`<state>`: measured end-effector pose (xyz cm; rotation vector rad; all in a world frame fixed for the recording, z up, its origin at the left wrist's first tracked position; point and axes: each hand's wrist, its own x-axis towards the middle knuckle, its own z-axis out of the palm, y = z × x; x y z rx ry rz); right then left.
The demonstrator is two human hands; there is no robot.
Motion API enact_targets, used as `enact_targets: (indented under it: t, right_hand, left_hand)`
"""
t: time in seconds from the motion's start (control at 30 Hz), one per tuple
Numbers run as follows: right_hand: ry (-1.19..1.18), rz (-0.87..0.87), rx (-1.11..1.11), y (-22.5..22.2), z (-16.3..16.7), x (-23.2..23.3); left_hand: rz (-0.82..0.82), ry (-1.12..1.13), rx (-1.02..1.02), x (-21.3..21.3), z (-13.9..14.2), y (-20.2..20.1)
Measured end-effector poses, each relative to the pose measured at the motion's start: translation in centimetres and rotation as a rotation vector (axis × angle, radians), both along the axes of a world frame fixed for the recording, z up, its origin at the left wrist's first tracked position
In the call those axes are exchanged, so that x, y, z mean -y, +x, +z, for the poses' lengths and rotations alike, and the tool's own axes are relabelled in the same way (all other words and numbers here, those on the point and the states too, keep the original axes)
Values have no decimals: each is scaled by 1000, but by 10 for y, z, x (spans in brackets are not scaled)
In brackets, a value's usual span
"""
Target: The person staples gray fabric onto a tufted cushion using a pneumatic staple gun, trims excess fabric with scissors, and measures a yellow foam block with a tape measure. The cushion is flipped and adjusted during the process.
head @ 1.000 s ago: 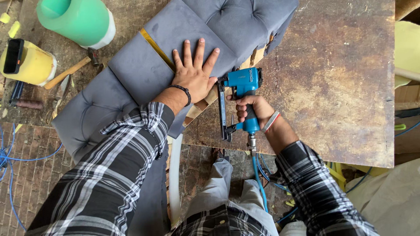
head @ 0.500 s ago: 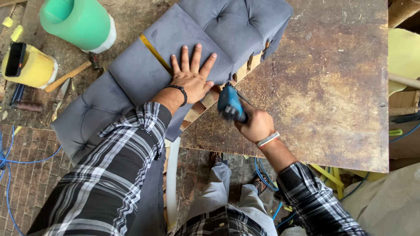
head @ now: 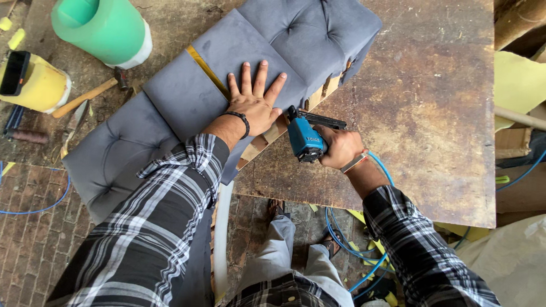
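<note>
Our left hand [head: 253, 105] lies flat, fingers spread, on the grey tufted cushion [head: 227, 79], pressing down without gripping anything. The cushion runs slantwise across the table [head: 421, 113], from the far edge down past the near left corner, where its lower end overhangs the brick floor [head: 28, 244]. A yellow strip [head: 206, 68] shows in a seam of the cushion just beyond our fingers.

Our right hand [head: 340, 146] is closed in a full grip around the blue stapler [head: 305, 139], whose nose points at the cushion's near edge, just beside the left thumb. We think it touches the wooden frame [head: 267, 136] under the fabric, though the contact itself is hard to see. A blue hose [head: 341, 239] drops past the table's near edge towards the floor.

Beyond the table's left edge stand a green tub [head: 102, 28] and a yellow container [head: 34, 85], with a hammer [head: 91, 94] lying between them and the cushion.
</note>
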<state>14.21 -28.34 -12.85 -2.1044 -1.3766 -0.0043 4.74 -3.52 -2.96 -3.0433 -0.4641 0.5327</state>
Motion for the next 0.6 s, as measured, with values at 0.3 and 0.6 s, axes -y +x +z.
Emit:
enact_targets:
  t: [0.3,0.6]
  right_hand:
    - [488,-228,-1655,-15,-22,15]
    - [606,-199,-1965,-26,-10,-16]
  left_hand:
    - [-12,6,-4,-2,0,-1]
    - [-34,44,13,-4,-5,-2]
